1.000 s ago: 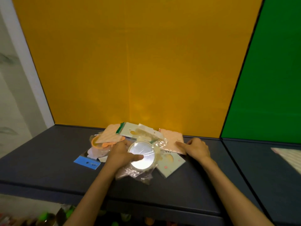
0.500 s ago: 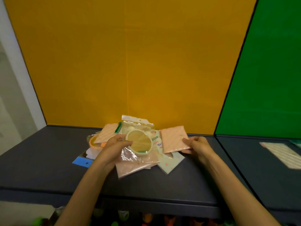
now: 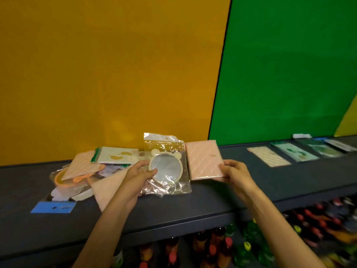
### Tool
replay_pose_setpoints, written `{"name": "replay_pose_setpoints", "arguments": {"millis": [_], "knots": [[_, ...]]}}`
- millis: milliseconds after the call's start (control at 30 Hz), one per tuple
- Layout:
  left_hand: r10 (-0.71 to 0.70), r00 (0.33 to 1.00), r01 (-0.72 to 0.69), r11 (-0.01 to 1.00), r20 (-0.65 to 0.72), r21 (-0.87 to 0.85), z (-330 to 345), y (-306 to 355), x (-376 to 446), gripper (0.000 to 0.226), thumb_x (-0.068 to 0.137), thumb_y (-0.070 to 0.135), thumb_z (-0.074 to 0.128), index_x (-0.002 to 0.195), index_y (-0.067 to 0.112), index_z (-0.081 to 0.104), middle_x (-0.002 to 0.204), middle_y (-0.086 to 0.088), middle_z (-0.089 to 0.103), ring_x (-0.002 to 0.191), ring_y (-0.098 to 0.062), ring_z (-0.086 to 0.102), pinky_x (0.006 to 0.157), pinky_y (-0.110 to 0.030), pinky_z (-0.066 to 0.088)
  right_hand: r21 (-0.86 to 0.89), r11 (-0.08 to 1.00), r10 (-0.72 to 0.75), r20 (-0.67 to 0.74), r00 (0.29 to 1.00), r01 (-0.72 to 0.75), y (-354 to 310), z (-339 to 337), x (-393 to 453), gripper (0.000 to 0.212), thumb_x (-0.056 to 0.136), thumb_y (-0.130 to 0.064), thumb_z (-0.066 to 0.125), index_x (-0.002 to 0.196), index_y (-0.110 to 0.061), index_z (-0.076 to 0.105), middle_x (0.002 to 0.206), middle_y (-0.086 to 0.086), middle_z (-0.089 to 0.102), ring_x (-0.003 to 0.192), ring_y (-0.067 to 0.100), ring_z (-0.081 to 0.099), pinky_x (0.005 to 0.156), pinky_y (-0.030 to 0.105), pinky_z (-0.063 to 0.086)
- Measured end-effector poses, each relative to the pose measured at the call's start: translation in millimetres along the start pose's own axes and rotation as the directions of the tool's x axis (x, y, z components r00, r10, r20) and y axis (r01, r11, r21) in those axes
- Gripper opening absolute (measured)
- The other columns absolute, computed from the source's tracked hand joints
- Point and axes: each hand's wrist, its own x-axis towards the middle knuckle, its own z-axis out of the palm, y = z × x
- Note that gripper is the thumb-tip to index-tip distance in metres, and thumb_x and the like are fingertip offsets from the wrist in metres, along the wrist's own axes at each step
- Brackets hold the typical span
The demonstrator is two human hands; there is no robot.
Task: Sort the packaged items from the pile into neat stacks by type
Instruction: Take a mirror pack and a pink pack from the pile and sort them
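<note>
The mirror (image 3: 166, 166), a round one with a pale frame and two small ears, sits inside a clear bag (image 3: 166, 171) that is lifted off the shelf (image 3: 193, 202) and tilted toward the camera. The left hand (image 3: 138, 172) pinches the bag at the mirror's left rim, thumb in front and fingers behind, closed on the plastic. Just to the right, with its edge touching or nearly touching the bag, is a pink pack (image 3: 205, 159) with a quilted diagonal pattern, also held up. The right hand (image 3: 232, 171) grips it at the lower right corner, thumb on the face and fingers curled underneath.

Left of the hands lies the pile (image 3: 90, 175), still jumbled: another pink pack (image 3: 83, 167) tilted on top, a pale card (image 3: 117, 155) with orange shapes and a green edge, an orange ring (image 3: 61, 178) in plastic, a larger pink sheet (image 3: 108, 188) partly hidden by the left forearm, and a blue tag (image 3: 53, 207) at the front edge of the shelf (what it belongs to is hard to tell).

Well to the right along the shelf, flat packs lie side by side in a row: a cream pack (image 3: 268, 156), then a green pack (image 3: 293, 151), and more beyond that blur out. The wall behind is yellow (image 3: 116, 74) on the left and green (image 3: 280, 74) on the right. Below the shelf, bottles (image 3: 251, 244) with coloured caps show, blurred.
</note>
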Motion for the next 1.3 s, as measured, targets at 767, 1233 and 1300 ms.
{"name": "replay_pose_setpoints", "arguments": {"millis": [767, 1233, 1300], "knots": [[0.031, 0.998, -0.030, 0.999, 0.056, -0.021, 314, -52, -58, 0.022, 0.087, 0.009, 0.070, 0.108, 0.016, 0.070, 0.110, -0.013, 0.072, 0.101, -0.031, 0.067, 0.094, -0.052, 0.051, 0.157, 0.987, -0.004, -0.169, 0.986, 0.031, 27, -354, -56, 0.013, 0.097, -0.004, 0.056, 0.099, 0.003, 0.067, 0.087, 0.012, 0.076, 0.071, 0.017, 0.074, 0.057, 0.023, 0.058], [0.122, 0.986, -0.127, 0.991, -0.110, -0.042, 388, -57, -40, 0.017, 0.089, 0.009, 0.065, 0.106, 0.008, 0.068, 0.100, -0.011, 0.071, 0.089, -0.022, 0.062, 0.073, -0.032, 0.045, 0.145, 0.989, 0.035, -0.088, 0.995, -0.022, 35, -392, 29, 0.012, 0.096, -0.004, 0.057, 0.099, 0.004, 0.067, 0.091, 0.017, 0.074, 0.076, 0.021, 0.073, 0.055, 0.021, 0.056], [0.131, 0.986, -0.138, 0.989, -0.106, -0.060, 397, -62, -30, 0.018, 0.089, 0.008, 0.065, 0.107, 0.005, 0.067, 0.101, -0.012, 0.071, 0.088, -0.022, 0.064, 0.074, -0.034, 0.046, 0.110, 0.994, 0.031, -0.082, 0.996, -0.021, 36, -388, 51, 0.013, 0.096, -0.003, 0.057, 0.099, 0.006, 0.066, 0.088, 0.015, 0.073, 0.073, 0.018, 0.071, 0.054, 0.020, 0.056]]}}
